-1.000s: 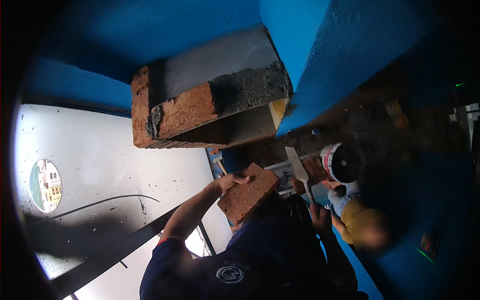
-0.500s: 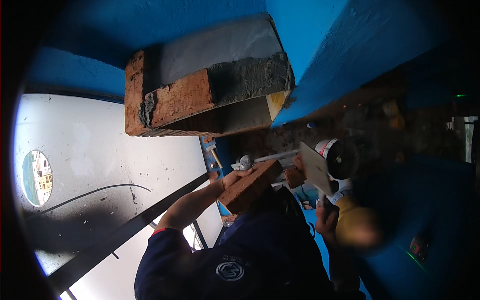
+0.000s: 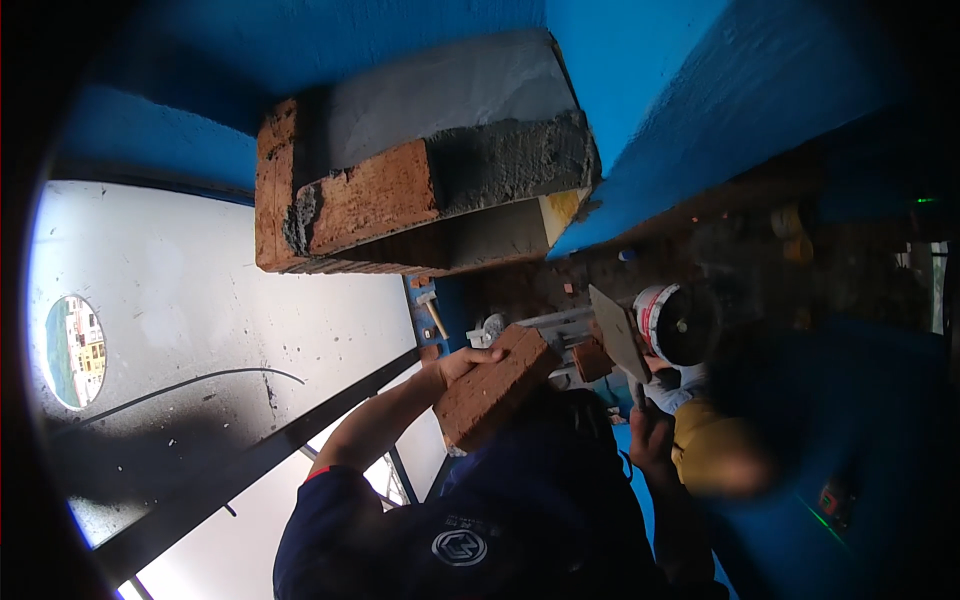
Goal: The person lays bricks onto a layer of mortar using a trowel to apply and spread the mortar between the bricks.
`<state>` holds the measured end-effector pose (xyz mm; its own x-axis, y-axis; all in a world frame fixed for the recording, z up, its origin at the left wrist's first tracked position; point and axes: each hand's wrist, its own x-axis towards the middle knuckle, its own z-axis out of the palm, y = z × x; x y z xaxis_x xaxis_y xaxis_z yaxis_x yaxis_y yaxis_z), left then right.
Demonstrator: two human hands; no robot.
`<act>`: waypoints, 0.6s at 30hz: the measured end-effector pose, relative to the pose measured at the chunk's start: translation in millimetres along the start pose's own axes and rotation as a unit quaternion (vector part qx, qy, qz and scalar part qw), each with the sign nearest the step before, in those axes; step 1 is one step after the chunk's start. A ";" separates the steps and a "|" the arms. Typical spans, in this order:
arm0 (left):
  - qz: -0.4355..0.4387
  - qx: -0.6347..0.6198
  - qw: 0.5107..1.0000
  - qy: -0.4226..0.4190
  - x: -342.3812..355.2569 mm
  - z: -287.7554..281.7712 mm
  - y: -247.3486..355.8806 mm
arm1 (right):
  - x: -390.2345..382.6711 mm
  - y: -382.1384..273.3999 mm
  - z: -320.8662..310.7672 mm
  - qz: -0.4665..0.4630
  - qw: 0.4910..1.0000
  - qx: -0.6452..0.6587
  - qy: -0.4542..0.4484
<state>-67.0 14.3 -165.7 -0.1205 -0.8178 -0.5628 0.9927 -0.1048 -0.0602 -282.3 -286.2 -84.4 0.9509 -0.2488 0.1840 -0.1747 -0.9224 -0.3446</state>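
Since half a second ago the rough red clay brick point(image 3: 495, 385) has tipped flatter in the left hand point(image 3: 462, 365) and the view has swung a little, so the wall block above sits lower and nearer. That brick lies just below the picture's middle, above the person's dark blue sleeve, with the left fingers point(image 3: 485, 353) clamped over its upper edge; the palm side is hidden behind it. To its right the right hand point(image 3: 648, 437) is closed round the handle of a flat steel trowel point(image 3: 618, 333), whose blade stands tilted upward; the fingers there are dim and partly hidden, though they wrap the handle. Just beside the blade sits a white round bucket with a red band point(image 3: 672, 322), its inside dark. Above hangs a stack of red bricks with grey mortar and a grey slab point(image 3: 420, 190), set against blue walls. Small objects beyond the brick are too blurred to identify.
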 end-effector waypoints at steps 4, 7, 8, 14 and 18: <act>0.105 0.142 0.984 -0.026 -16.0 23.9 25.0 | 0.9 3.6 9.8 0.152 0.954 0.219 -0.137; 0.179 0.186 0.951 -0.168 -30.5 49.6 34.4 | -4.5 7.6 31.8 0.292 0.824 0.430 -0.227; 0.199 0.187 0.934 -0.228 -32.5 50.7 33.3 | 2.3 5.9 33.7 0.329 0.778 0.461 -0.272; 0.238 0.175 0.948 -0.121 -49.9 96.0 36.3 | 0.6 -0.5 38.4 0.344 0.758 0.512 -0.211; 0.343 0.283 0.896 -0.016 -41.2 135.4 21.2 | 2.7 -13.2 35.9 0.347 0.736 0.554 -0.175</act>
<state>-42.3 -30.8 -32.2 0.5064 -0.8147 -0.2824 0.6708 0.1665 0.7227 -268.2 -264.0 -112.4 0.7722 -0.2760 -0.5724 -0.5188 0.2464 -0.8186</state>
